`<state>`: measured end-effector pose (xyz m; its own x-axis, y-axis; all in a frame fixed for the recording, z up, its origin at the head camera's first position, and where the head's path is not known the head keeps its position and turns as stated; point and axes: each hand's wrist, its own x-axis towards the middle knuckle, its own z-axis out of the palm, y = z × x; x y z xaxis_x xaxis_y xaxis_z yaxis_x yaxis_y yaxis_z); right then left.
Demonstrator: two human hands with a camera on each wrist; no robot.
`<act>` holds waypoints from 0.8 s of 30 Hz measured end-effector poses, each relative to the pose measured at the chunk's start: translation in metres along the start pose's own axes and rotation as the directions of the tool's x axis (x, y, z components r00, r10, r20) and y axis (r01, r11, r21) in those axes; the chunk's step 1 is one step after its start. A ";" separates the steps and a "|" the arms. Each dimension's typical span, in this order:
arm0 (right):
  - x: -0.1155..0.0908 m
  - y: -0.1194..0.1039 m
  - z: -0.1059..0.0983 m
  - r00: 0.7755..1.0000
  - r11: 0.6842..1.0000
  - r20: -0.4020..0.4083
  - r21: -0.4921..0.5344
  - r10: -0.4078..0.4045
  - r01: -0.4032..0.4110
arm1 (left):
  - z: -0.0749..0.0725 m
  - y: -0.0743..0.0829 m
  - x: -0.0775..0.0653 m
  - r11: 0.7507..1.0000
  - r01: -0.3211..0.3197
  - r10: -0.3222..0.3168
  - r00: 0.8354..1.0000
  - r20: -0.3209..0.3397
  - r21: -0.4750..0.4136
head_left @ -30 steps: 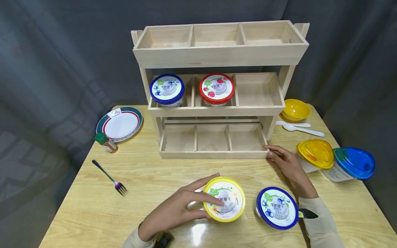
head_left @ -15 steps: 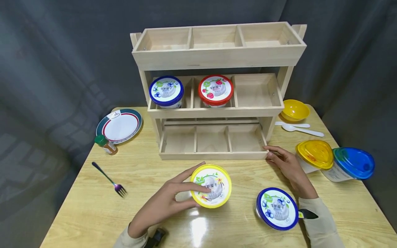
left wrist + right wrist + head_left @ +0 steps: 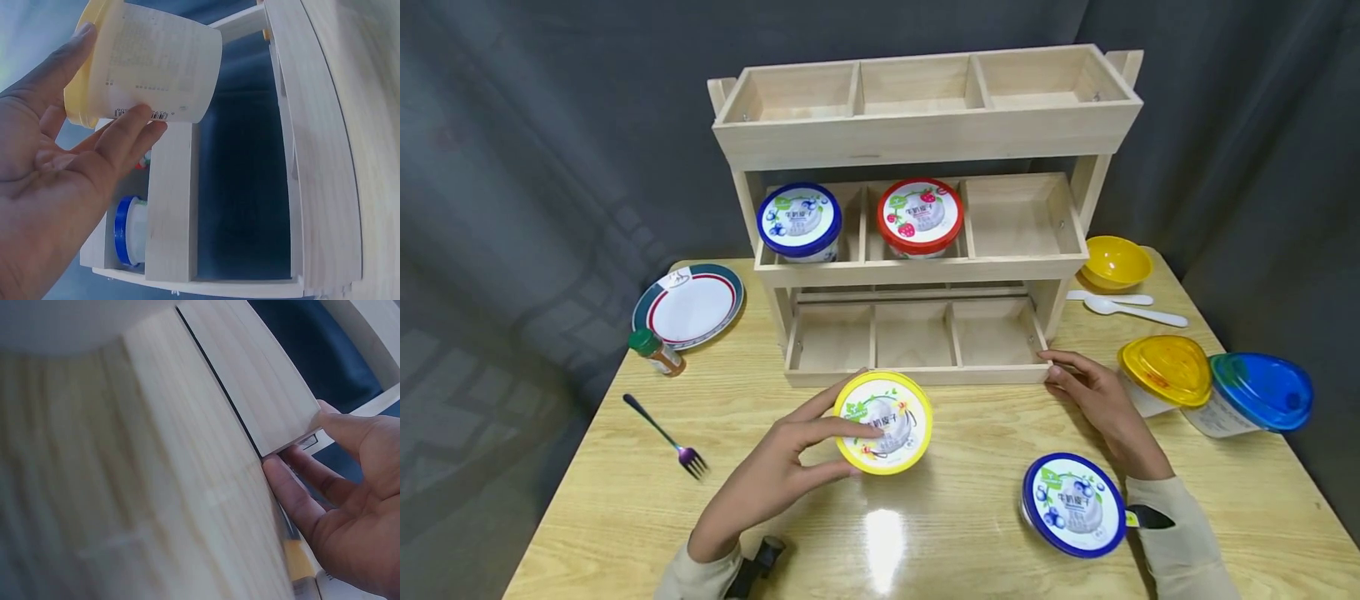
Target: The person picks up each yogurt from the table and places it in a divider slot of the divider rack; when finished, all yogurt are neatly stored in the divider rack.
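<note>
My left hand (image 3: 778, 471) grips a tub with a yellow lid (image 3: 904, 408) by its rim, with a finger lying across the printed lid. The left wrist view shows the white side and barcode of this tub (image 3: 162, 62) in front of the wooden rack (image 3: 172, 206). At the rack's lower right front corner, my right hand (image 3: 1097, 408) pinches the bottom tier. In the right wrist view, the thumb and fingers sit around the end of the front board (image 3: 262, 381). A blue-lidded tub (image 3: 1075, 506) stands on the table beside my right forearm.
The middle tier holds another blue-lidded tub (image 3: 800, 219) and a red-lidded tub (image 3: 921, 217). At left lie a plate (image 3: 692, 307), a spice jar (image 3: 657, 352) and a fork (image 3: 662, 433). At right are a yellow bowl (image 3: 1116, 262), white spoon (image 3: 1138, 312) and two lidded containers (image 3: 1165, 371).
My left hand has carried the yellow-lidded tub left and toward the rack, near the bottom tier's front board. My right hand has stayed at the rack's corner.
</note>
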<state>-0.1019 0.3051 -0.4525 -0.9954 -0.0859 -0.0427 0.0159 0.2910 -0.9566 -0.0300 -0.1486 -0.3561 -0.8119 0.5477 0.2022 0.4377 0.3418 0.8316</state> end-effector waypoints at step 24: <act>0.000 -0.003 0.000 1.000 1.000 0.008 0.006 0.023 -0.023 | -0.040 0.005 0.010 0.998 -0.014 0.020 0.993 -0.114 0.057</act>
<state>-0.1017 0.3047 -0.4494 -0.9940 -0.0867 -0.0672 0.0397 0.2870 -0.9571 -0.0511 -0.1723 -0.3298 -0.8415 0.4641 0.2767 0.4703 0.3770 0.7980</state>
